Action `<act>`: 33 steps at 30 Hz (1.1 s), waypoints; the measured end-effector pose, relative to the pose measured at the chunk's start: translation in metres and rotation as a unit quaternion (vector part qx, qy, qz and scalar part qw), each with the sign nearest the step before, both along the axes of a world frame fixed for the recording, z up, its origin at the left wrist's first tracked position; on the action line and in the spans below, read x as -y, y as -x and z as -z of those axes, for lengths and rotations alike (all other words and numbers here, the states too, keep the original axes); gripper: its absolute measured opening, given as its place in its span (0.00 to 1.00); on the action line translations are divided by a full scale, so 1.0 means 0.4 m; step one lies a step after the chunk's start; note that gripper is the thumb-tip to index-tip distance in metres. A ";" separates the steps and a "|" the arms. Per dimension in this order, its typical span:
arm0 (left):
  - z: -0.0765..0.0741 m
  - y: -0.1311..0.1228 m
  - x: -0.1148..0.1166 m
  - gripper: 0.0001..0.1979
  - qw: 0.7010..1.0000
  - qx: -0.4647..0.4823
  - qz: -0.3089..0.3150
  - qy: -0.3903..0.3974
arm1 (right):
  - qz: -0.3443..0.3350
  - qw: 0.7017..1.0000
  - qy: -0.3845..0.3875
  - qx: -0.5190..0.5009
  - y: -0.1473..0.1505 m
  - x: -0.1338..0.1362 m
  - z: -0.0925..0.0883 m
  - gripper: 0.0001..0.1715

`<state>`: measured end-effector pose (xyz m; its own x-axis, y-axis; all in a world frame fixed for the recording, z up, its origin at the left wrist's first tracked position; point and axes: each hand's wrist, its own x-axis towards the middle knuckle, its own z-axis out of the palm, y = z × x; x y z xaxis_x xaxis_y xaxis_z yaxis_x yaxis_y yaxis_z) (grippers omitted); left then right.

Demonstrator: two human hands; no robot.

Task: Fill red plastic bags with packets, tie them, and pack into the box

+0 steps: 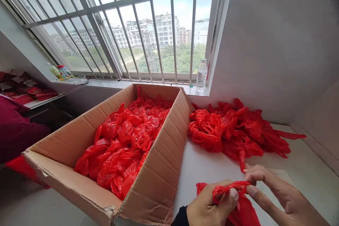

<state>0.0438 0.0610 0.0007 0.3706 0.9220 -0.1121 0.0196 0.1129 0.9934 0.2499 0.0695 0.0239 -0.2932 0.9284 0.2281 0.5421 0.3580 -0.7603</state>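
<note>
In front of me at the lower right, a red plastic bag is stretched between my two hands. My left hand is closed on its bunched, twisted top, with the thumb pressed over it. The fingers of my right hand pinch the end of that twist. The lower part of the bag hangs below my hands, partly hidden by them. Just beyond lies a pile of red plastic bags on the white table; one bag handle reaches down near my right fingertips.
A large open cardboard box full of knotted red bags stands to the left. A clear plastic bottle is on the sill of a barred window. Paper lies under my right hand. A person in a dark red sleeve is at far left.
</note>
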 end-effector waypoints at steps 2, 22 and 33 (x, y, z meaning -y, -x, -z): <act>0.010 -0.001 -0.008 0.31 0.991 0.091 -0.016 0.094 | 0.034 0.999 0.030 -0.006 -0.016 0.008 -0.004 0.11; 0.005 -0.023 -0.026 0.15 0.929 -0.167 -0.030 -0.329 | -0.026 0.948 0.264 -0.177 0.014 -0.004 0.065 0.29; 0.051 -0.038 -0.019 0.15 0.899 -0.159 -0.059 -0.404 | -0.097 0.945 0.242 -0.197 -0.002 -0.007 0.063 0.18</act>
<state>0.0591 0.0687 -0.0197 0.3327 0.7814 0.5280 0.3526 -0.6223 0.6989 0.2506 0.0725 -0.0014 -0.4490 0.8897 -0.0821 0.1429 -0.0193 -0.9896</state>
